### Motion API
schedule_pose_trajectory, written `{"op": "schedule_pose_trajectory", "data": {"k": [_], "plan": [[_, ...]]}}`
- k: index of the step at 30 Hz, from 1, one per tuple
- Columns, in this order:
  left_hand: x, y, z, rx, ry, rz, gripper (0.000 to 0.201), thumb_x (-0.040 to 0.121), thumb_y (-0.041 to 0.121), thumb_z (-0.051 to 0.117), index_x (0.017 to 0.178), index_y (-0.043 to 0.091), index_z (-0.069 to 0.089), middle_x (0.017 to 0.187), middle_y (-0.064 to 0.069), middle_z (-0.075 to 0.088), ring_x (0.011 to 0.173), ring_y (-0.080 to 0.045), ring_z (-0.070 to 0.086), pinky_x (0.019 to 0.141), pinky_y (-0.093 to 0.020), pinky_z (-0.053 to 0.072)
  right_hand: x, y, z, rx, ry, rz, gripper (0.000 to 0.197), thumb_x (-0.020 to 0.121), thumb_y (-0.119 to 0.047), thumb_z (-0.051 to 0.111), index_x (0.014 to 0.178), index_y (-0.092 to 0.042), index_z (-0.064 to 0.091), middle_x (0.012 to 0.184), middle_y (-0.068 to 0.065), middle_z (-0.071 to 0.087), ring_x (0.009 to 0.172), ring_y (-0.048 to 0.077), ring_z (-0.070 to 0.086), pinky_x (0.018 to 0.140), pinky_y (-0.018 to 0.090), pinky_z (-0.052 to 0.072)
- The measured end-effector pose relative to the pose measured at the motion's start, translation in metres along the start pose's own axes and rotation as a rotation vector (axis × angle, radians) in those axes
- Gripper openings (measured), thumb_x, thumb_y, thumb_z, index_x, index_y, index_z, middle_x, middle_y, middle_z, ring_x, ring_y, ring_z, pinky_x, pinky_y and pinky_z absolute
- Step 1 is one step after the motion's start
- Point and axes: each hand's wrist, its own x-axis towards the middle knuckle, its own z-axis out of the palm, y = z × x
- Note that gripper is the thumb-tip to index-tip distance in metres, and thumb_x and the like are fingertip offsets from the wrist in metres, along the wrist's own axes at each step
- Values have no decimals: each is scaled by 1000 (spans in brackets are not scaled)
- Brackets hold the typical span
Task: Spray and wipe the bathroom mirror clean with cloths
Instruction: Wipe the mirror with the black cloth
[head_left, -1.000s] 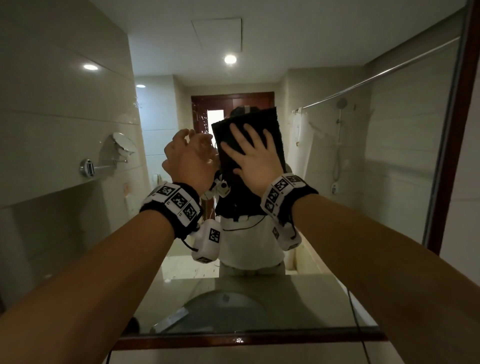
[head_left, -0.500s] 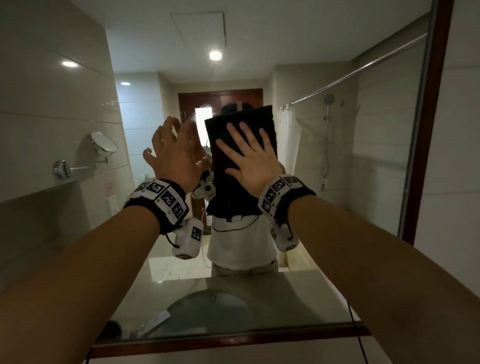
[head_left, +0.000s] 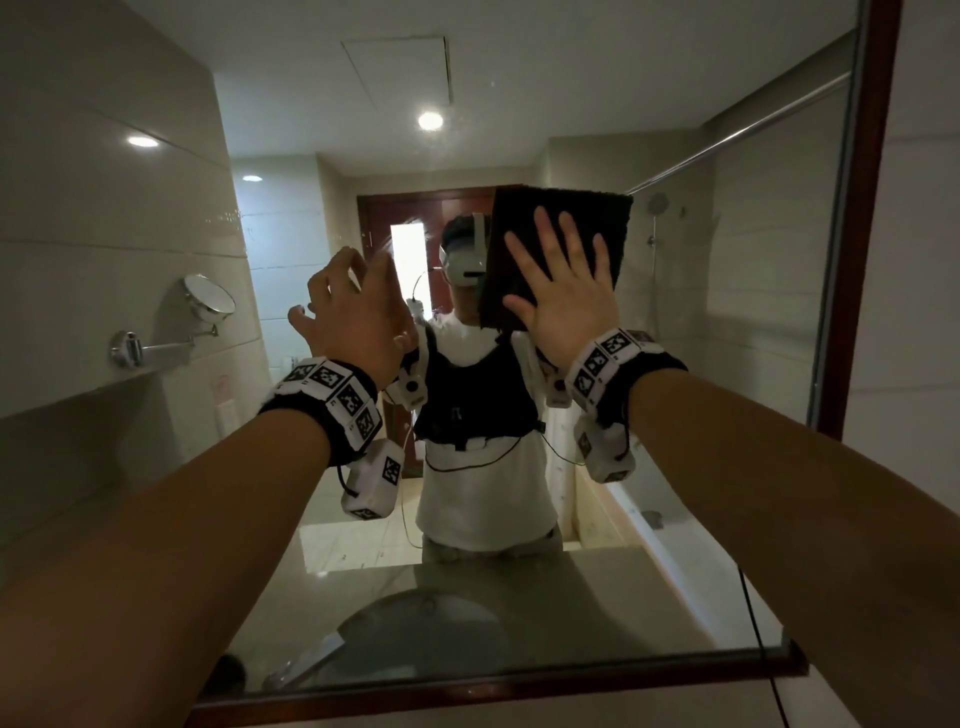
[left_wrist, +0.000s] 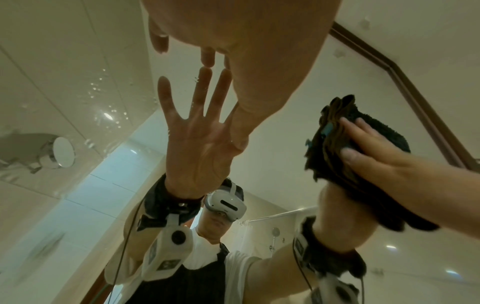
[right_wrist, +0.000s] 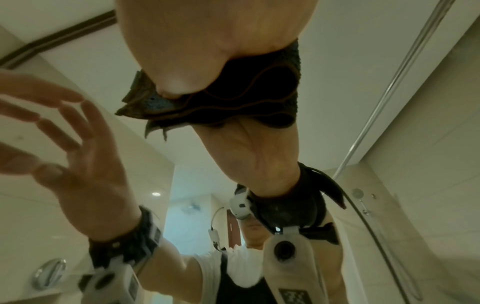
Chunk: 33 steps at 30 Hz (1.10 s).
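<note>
The bathroom mirror (head_left: 727, 364) fills the head view, set in a dark wooden frame (head_left: 878, 208). My right hand (head_left: 566, 296) lies flat with fingers spread on a folded dark cloth (head_left: 587, 218), pressing it against the glass at head height. From the right wrist the cloth (right_wrist: 246, 98) shows several folded layers under my palm. My left hand (head_left: 358, 312) is raised left of it and holds nothing. Its fingers (left_wrist: 207, 55) are loosely spread, with the tips at the glass. The cloth (left_wrist: 327, 160) also shows in the left wrist view.
Water drops (head_left: 228, 213) cling to the glass at upper left. A round swing-arm mirror (head_left: 208, 296) sticks out from the left tiled wall. The basin (head_left: 415, 623) and counter are reflected along the mirror's bottom edge. A tiled wall (head_left: 930, 312) stands right of the frame.
My right hand has slid the cloth to the right across the glass, off the reflected head. My left hand stays beside it, fingers more spread.
</note>
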Motion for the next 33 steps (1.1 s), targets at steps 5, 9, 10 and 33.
{"op": "schedule_pose_trajectory", "data": {"k": [5,9,10,33], "plan": [[-1,0,5,-18,18,-2,102,66,35,85,148,37,25,156,-5,22,139,-35,26,104,-63,31,32,-33,-10,84,49,139,67,100,-53,28,157,-33,0,164,7,-13,150,31,-12,119,57,-4],[-1,-3,5,4,33,26,103,64,36,87,146,37,25,154,-6,25,136,-36,31,102,-64,33,22,-68,2,40,-4,-70,68,100,-53,30,155,-35,-5,163,6,-18,149,31,-17,118,59,-4],[-1,-4,3,3,26,31,103,64,36,87,146,37,25,153,-6,26,136,-36,31,103,-64,32,15,-71,7,25,-27,-119,68,100,-54,29,155,-35,-6,163,5,-20,149,30,-18,118,58,-5],[1,-6,6,70,30,49,105,66,37,87,149,32,22,156,-10,23,136,-39,31,101,-64,33,15,-89,13,64,-16,-78,66,101,-54,24,155,-35,-9,162,6,-24,148,31,-22,118,59,-6]]}}
